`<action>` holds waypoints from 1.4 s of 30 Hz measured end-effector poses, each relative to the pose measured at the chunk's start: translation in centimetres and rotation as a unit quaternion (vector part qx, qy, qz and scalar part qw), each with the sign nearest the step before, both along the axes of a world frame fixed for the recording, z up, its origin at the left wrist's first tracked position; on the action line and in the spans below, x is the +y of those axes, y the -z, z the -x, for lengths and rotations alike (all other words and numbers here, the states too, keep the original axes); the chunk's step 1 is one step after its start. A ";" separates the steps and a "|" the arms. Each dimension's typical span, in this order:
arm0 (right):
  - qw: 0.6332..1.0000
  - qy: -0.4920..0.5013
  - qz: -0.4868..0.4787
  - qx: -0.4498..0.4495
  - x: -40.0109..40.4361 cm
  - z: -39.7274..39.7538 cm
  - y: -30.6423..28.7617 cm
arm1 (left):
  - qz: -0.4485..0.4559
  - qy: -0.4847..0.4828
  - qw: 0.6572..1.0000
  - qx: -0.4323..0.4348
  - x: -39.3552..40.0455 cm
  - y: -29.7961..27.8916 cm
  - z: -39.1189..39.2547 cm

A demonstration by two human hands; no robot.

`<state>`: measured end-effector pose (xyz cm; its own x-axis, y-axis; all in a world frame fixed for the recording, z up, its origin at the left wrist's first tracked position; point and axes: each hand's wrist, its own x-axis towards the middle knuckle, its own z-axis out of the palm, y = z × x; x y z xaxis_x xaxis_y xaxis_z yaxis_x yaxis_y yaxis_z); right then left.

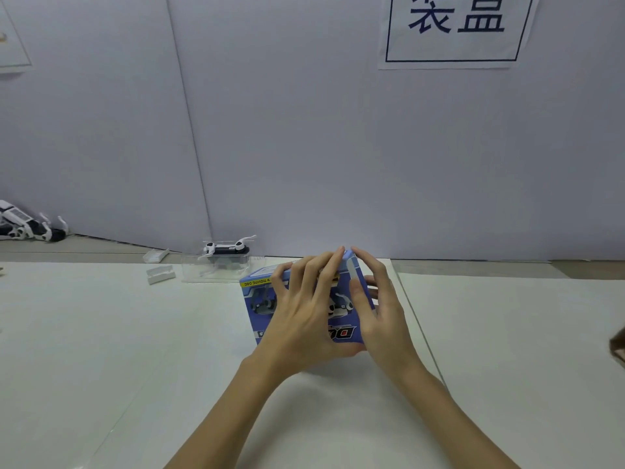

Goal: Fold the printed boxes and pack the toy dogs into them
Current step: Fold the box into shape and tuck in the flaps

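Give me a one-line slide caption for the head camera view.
Both hands, left hand and right hand, hold a blue printed box on the table; a toy dog waits behind.

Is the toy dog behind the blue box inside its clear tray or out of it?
Inside: the toy dog sits within the clear plastic tray, whose transparent walls surround it on the table.
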<state>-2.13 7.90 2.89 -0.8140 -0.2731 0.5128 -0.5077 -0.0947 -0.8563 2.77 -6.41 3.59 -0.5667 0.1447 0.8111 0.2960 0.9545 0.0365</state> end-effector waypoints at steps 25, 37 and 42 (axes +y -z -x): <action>0.985 -0.144 -0.089 0.014 1.2 0.7 -0.8 | 0.013 0.008 0.997 0.077 -0.3 -0.2 0.3; 0.990 -0.051 -0.075 0.112 1.3 0.2 -0.9 | -0.068 0.007 0.993 0.101 -0.9 -1.1 -0.3; 0.995 -0.084 -0.010 0.046 0.3 -0.7 -0.9 | -0.073 -0.011 0.993 0.096 -0.8 -1.4 -0.3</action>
